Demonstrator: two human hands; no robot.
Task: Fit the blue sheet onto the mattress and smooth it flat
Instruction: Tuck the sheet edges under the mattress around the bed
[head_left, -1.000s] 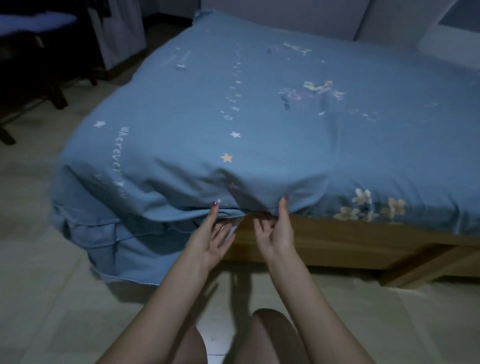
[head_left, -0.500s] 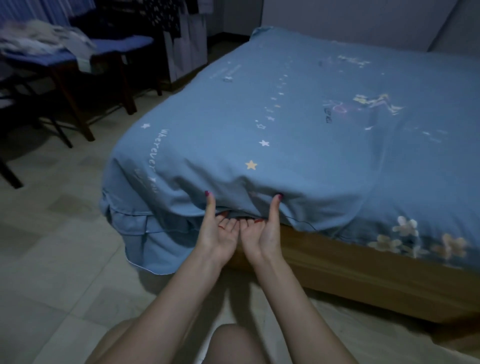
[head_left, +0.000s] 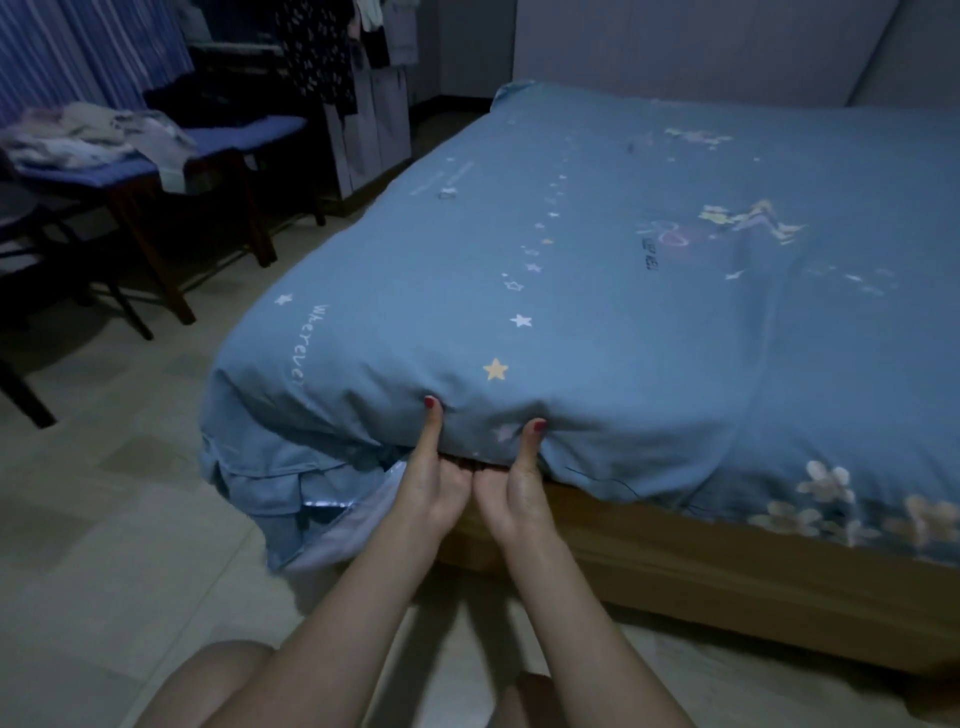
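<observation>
The blue sheet (head_left: 597, 291), printed with stars and flowers, covers the top of the mattress. At the near left corner its loose end (head_left: 280, 478) hangs in bunched folds toward the floor. My left hand (head_left: 434, 483) and my right hand (head_left: 511, 488) are side by side, palms up, at the mattress's front edge. Both thumbs press up against the sheet-covered side. The fingers reach under the edge and are hidden, so each hand pinches the sheet there.
A wooden bed frame (head_left: 701, 566) runs below the mattress to the right. A dark bench (head_left: 156, 208) piled with clothes stands at the left, with hanging garments (head_left: 332, 57) behind it. Tiled floor (head_left: 104, 545) lies around the corner. My knees are at the bottom.
My hands have come together and their fingers have slid under the mattress edge, with the thumbs now pushed into the sheet. The view has swung left and closer.
</observation>
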